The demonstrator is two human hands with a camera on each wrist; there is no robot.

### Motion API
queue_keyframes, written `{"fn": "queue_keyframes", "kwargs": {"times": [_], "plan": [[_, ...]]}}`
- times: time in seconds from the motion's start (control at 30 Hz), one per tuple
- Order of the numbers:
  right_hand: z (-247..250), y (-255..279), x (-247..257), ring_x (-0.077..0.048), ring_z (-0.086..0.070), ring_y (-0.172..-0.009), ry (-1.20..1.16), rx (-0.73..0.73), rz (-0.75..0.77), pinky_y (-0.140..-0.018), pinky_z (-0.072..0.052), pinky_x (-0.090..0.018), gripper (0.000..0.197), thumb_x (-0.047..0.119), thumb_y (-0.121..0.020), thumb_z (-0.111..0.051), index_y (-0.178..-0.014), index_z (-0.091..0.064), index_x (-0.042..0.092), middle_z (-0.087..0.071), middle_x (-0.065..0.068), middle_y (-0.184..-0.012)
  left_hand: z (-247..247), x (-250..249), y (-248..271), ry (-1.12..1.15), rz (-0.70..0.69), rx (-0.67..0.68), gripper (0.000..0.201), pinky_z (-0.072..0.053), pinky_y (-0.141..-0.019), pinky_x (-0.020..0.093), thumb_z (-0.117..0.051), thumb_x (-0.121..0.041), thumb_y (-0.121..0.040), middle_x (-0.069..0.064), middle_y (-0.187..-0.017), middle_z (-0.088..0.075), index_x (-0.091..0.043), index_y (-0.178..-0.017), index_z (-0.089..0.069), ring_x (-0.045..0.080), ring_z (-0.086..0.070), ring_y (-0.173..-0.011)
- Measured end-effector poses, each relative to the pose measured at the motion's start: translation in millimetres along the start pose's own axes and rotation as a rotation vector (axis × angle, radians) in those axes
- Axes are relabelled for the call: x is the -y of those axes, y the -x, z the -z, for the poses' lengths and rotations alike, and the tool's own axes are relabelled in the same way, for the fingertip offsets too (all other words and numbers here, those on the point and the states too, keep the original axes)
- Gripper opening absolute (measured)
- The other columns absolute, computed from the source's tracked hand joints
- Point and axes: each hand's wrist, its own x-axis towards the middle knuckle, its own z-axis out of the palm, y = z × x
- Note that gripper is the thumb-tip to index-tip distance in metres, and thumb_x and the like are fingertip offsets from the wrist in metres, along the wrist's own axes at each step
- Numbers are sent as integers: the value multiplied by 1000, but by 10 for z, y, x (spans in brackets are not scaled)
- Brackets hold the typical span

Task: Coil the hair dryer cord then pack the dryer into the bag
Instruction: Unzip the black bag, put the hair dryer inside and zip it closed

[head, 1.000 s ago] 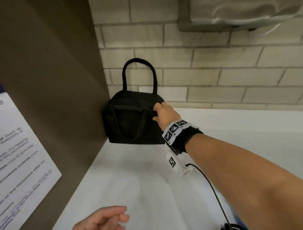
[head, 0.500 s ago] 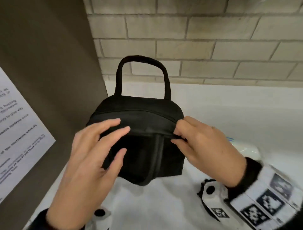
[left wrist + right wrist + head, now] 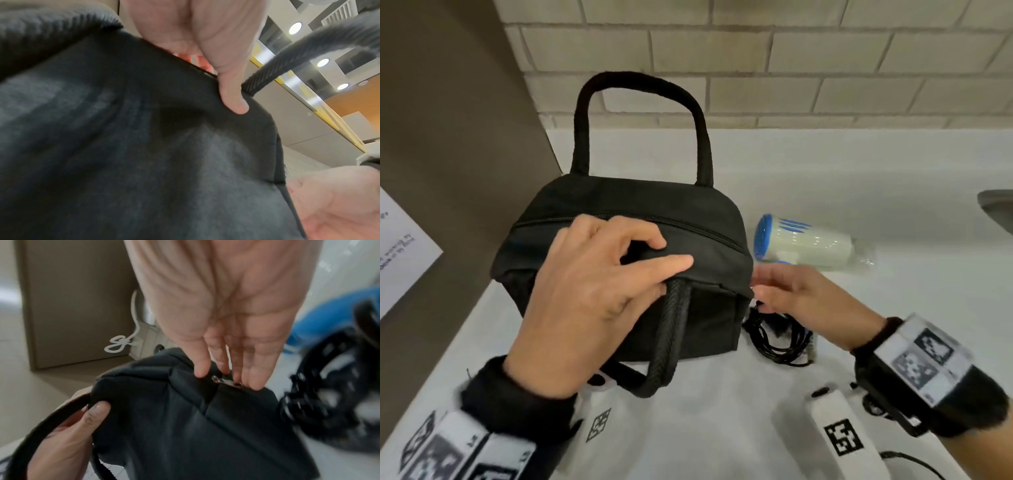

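Two hands on the black bag, head view: left hand pinches the top fabric at the front handle's root, thumb below and fingers curled above, apparently to steady the bag. Right hand has its fingertips at the bag's right corner. Just beyond them lies the hair dryer; under that wrist, its coiled cord, so packing is not yet begun.

Left wrist view: thumb presses the fabric beside the handle.

Right wrist view: fingers straight and close together, tips touching the zipper pull, not visibly pinching it; likely about to unzip.
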Motion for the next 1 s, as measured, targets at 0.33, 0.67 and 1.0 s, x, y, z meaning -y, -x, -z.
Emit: {"fn": "queue_keyframes", "kwargs": {"times": [0.33,0.67,1.0], "plan": [[-167,-94,-21,-9,-54,-60,-86,-49,-160,-53,-45,-16,21,8,-86,-51,-69,-57,19,-59,-2,-69,-101,-102,-35,-8,-113,28,20,-35,-63,36,-49,-31,-88,-13,-96,-45,-39,-105,-53,9,-27,-77],[-76,-101,110,-10,-40,-48,-273,-147,-206,-38,-34,-14,26,-7,-81,-47,-68,-63,9,-53,-4,-57,-124,-89,-62,30,-53,79,23,-34,-64,37,-51,-32,-84,-5,-85,-62,-39,-105,-56,9,-26,-75],[153,76,762,-7,-44,-42,-243,-89,30,-34,-34,-14,16,6,-79,-59,-63,-63,7,-55,4,-45,-137,-131,-74,86,-69,113,22,-32,-64,34,-51,-34,-85,-7,-86,-62,-38,-104,-59,10,-30,-73]]}}
